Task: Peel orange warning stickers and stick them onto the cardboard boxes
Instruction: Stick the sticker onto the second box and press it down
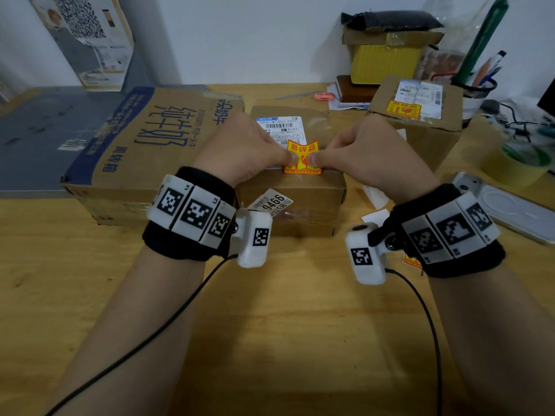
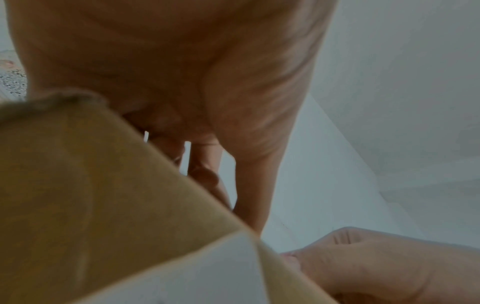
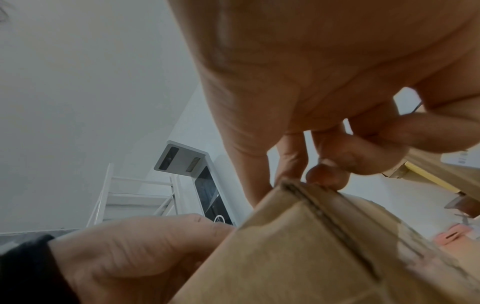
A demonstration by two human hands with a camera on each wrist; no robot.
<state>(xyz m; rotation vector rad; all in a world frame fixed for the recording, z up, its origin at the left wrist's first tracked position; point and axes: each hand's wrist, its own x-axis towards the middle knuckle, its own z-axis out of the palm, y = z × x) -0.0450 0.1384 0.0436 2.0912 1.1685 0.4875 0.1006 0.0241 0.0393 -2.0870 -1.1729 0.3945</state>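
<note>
The wooden table (image 1: 270, 340) carries cardboard boxes (image 1: 291, 211), a tape roll (image 1: 516, 168) and a phone case (image 1: 510, 208).

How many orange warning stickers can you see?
3: one pressed onto the middle box under both thumbs, one on the right box, and a bit of one behind the right wrist. More may be hidden.

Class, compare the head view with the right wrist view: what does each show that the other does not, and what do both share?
Only the head view shows the orange and yellow warning sticker, held at the small brown cardboard box's top front edge, plus a second stickered cardboard box. Only the right wrist view shows a white ladder-like frame from below. Both show the left hand, the right hand and the small box.
</note>
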